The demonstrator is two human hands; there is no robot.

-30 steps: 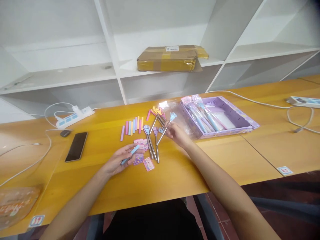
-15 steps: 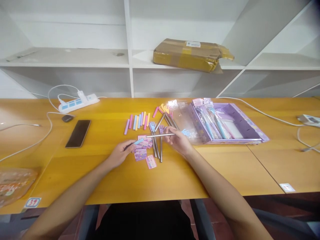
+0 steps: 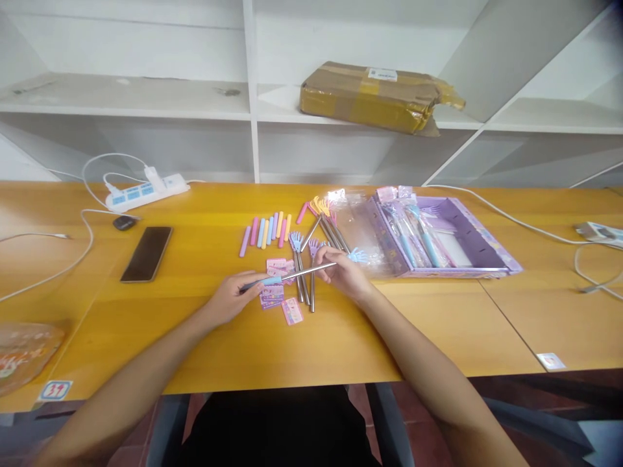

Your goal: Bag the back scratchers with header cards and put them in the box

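My left hand (image 3: 236,298) is closed round a light blue handle sleeve (image 3: 271,281). My right hand (image 3: 343,272) pinches a silver rod (image 3: 311,269) with a blue hand-shaped head (image 3: 357,255) showing beyond the fingers. The rod's free end meets the sleeve. Under and beside them lie pink and purple cards (image 3: 292,311) and several rods with blue or purple claw heads (image 3: 296,242). Behind, loose coloured sleeves (image 3: 263,232) lie in a row, and yellow and pink claw heads (image 3: 320,206) are bunched together.
At the right stands a purple box (image 3: 487,237) with bagged pieces, beside clear plastic bags (image 3: 357,220). A phone (image 3: 146,254) and a white power strip (image 3: 148,193) are at the left. A taped carton (image 3: 370,97) rests on the shelf behind.
The silver rod's end has come against the blue sleeve; before, they were apart. The rod now tilts down toward my left hand. The whole view has shifted slightly.
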